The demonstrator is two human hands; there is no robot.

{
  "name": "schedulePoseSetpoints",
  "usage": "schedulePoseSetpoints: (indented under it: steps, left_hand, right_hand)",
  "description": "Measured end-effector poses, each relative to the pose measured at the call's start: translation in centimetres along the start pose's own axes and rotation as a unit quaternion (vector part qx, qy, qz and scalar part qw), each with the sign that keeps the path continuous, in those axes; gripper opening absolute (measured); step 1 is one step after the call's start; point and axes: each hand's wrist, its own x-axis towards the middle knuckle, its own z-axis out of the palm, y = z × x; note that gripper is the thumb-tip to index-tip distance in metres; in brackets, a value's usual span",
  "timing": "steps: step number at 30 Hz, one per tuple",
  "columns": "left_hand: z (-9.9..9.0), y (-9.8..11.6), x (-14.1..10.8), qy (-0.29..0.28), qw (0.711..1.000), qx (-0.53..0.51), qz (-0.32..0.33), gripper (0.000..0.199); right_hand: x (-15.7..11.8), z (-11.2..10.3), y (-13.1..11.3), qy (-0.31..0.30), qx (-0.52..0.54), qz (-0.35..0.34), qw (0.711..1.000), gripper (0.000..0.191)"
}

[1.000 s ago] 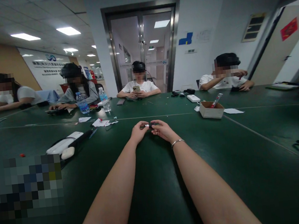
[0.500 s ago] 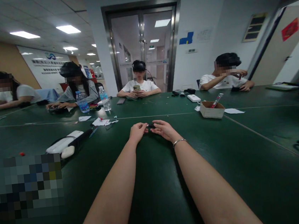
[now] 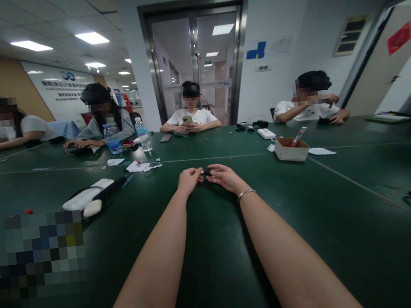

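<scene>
Between my two hands is a small dark object [image 3: 206, 172] with a shiny end on its left side; it is too small to name. My left hand [image 3: 190, 181] pinches the shiny end between thumb and fingertips. From the other side, my right hand [image 3: 226, 178] grips the dark part, its fingers covering some of it. Both arms are stretched forward over the green table [image 3: 215, 251], and a silver bracelet [image 3: 247, 194] circles my right wrist.
A cardboard box [image 3: 292, 151] with a tool inside stands to the right. Leftward lie a white device [image 3: 88, 194] with a black cable, paper scraps [image 3: 139, 166] and two water bottles [image 3: 144, 138]. Several people sit across the table, one holding a phone [image 3: 187, 120].
My hands stay at nearly the same spot, still on the small dark object. The view has shifted very slightly; nothing else has visibly moved.
</scene>
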Motion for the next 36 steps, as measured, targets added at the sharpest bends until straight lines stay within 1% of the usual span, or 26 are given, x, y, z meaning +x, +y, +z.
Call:
schedulePoseSetpoints:
  steps: [11, 21, 28, 31, 36]
  left_hand:
    - [0.1, -1.1, 0.7, 0.003, 1.000, 0.013, 0.001, 0.034]
    - [-0.1, -0.8, 0.5, -0.001, 1.000, 0.024, -0.007, 0.039]
    - [-0.1, -0.6, 0.4, -0.002, 0.999, 0.036, -0.011, 0.043]
    - [-0.2, -0.6, 0.3, 0.004, 0.999, 0.048, -0.008, 0.046]
    - [-0.1, -0.2, 0.1, 0.016, 0.997, 0.075, -0.022, 0.049]
  right_hand:
    - [0.1, -0.1, 0.1, -0.002, -0.004, -0.005, 1.000, 0.025]
    - [0.0, 0.0, 0.0, -0.006, -0.009, -0.005, 1.000, 0.025]
    - [-0.2, 0.1, -0.1, -0.019, -0.010, -0.009, 1.000, 0.025]
    - [-0.2, 0.0, -0.2, -0.028, -0.014, -0.011, 0.999, 0.025]
    - [-0.3, 0.0, -0.2, -0.036, -0.016, -0.009, 0.999, 0.027]
